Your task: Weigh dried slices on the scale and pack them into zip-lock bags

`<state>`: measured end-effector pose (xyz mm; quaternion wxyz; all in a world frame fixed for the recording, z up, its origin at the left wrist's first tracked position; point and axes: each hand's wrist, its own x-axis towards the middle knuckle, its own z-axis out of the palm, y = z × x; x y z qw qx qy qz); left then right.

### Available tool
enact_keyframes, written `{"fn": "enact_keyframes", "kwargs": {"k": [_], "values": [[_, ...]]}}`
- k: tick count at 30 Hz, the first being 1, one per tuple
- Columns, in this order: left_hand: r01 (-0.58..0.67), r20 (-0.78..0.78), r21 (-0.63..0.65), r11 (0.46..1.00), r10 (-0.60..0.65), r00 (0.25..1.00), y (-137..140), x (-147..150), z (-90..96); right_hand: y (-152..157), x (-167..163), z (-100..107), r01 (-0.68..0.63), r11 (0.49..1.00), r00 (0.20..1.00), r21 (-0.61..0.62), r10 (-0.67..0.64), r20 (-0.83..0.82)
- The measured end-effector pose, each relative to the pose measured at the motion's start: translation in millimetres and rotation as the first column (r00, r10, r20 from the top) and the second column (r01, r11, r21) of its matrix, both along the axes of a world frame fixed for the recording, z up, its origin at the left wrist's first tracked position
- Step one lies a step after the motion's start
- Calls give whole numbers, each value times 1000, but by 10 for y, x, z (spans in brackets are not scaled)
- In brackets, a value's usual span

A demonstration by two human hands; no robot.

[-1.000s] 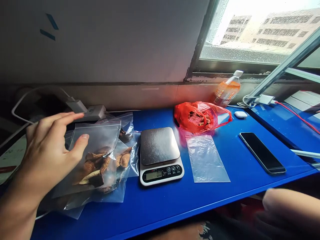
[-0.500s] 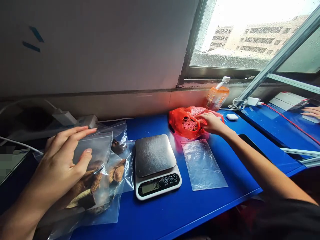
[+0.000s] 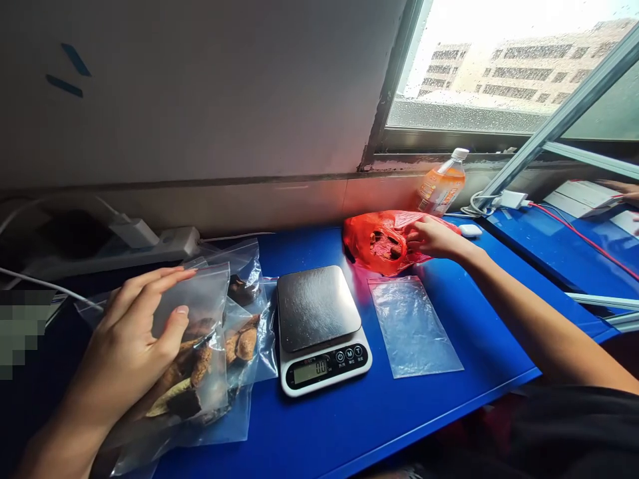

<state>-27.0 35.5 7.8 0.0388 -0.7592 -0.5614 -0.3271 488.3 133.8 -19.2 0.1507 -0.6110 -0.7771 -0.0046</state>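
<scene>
My right hand [image 3: 433,237] pinches the rim of a red plastic bag [image 3: 359,239], whose mouth faces me and shows dark pieces inside. My left hand [image 3: 142,332] hovers over or rests on clear zip bags [image 3: 234,412], fingers stretched and thumb apart. Brown, bark-like dried pieces [image 3: 202,366] lie in those bags. Between my hands stands a white kitchen scale [image 3: 319,306] with a bare metal plate, its display reading about 0.0. A flat, empty zip bag [image 3: 414,329] lies in front of the red one.
An orange drink bottle [image 3: 443,183] stands by the window behind the red bag. A white earbud case [image 3: 470,230] is beside it. A power strip [image 3: 174,245] with a charger runs along the wall. At the far right, another person's hand [image 3: 626,191] touches white boxes [image 3: 582,198].
My right hand has tugged the red bag's rim slightly, and its mouth looks wider. The whole view has shifted a little. My left hand keeps its pose.
</scene>
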Motion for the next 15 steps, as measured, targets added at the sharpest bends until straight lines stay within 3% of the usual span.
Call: {"fn": "enact_keyframes", "kwargs": {"k": [4,6,10,12,15], "values": [[-6,-9,10,1000,7,1000,-13,1,1,-421,-247,210,-51,987,977,156,81,-197],[-9,-9,6,1000,9,1000,-22,-1,-6,-795,-509,331,-122,968,915,220,196,-354],[10,-11,0,1000,-10,1000,-31,7,-24,-1431,-1132,518,-367,923,820,117,381,-427],[18,-22,-16,1000,-18,1000,-30,18,-30,-1491,-1411,521,-435,896,792,87,427,-436],[1,-25,-29,1000,-2,1000,-29,28,-40,-1279,-1711,360,-449,891,778,57,422,-465]]}}
